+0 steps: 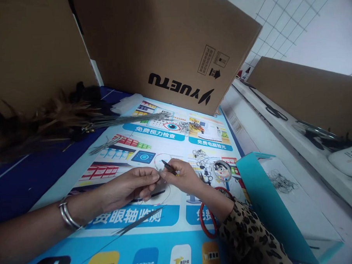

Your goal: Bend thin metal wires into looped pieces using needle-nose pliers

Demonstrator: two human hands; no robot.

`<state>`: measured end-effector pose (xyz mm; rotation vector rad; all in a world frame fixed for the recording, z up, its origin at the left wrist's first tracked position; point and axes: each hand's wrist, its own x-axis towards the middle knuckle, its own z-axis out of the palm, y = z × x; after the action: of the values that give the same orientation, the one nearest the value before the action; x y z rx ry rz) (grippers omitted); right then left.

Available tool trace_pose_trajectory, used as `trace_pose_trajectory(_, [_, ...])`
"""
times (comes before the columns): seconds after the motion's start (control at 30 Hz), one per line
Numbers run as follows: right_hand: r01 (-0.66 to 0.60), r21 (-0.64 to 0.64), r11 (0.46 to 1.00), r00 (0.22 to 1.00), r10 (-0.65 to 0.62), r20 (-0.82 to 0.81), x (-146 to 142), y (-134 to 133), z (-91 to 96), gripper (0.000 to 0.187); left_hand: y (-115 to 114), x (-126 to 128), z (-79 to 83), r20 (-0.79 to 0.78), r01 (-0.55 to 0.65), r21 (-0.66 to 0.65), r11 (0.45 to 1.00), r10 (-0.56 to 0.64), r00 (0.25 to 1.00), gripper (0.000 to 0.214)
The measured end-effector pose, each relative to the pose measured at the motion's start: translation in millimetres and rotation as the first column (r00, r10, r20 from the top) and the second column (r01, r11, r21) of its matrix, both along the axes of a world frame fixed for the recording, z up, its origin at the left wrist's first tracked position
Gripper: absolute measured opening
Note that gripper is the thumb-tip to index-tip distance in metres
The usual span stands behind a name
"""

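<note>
My left hand (137,183), with silver bangles on its wrist, is closed in a pinch of thumb and fingers. What sits between its fingertips is too small to make out; a thin thread-like loop (169,194) hangs just below. Meeting it at the fingertips, my right hand (185,176) is closed around a slim black tool (168,167) whose end points up and left. Its exact kind is unclear. Red-handled scissors (210,234) lie beneath my right forearm, partly covered. Thin grey wires (139,222) lie in front of my left hand.
Small dark wire loops (203,159) and a round container (222,171) lie right of my hands. A teal box (272,205) holds tangled wire. Farther left are a long wire bundle (131,119) and brown feathers (44,122). A cardboard box (166,43) stands behind the printed mat.
</note>
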<state>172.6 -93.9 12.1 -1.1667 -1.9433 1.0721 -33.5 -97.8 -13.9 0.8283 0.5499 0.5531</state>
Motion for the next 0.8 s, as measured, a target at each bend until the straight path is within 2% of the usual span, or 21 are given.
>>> trace_pose_trajectory(0.13, [-0.016,0.024,1.0,1.0,0.015,0.014,0,1,-0.7,0.025,-2,1,2.0,0.005,-0.018,-0.004,1.0,0.018,1.0,0.021])
trace_pose_trajectory(0.27, [0.006,-0.051,0.999,1.0,-0.006,-0.006,2,2,-2.7,0.029,-4,2,6.1,0.023,-0.072,-0.006,0.997,0.072,0.997,0.022])
trace_pose_trajectory(0.37, [0.045,-0.118,0.992,0.998,-0.05,-0.041,6,5,-3.4,0.03,-2,1,5.9,0.022,-0.149,-0.035,0.988,0.15,0.988,0.021])
trace_pose_trajectory(0.5, [0.061,-0.14,0.988,0.997,-0.067,-0.041,11,7,-4.7,0.03,3,0,1.1,0.086,-0.269,-0.11,0.957,0.279,0.957,0.018])
trace_pose_trajectory(0.6, [0.057,-0.072,0.996,0.998,-0.057,-0.006,12,8,-6.9,0.029,6,-1,0.4,0.114,-0.322,-0.129,0.938,0.337,0.935,0.019])
trace_pose_trajectory(0.8, [0.075,0.206,0.976,0.988,-0.1,0.118,12,10,-15.6,0.036,7,0,10.0,0.099,-0.44,-0.136,0.888,0.454,0.886,0.02])
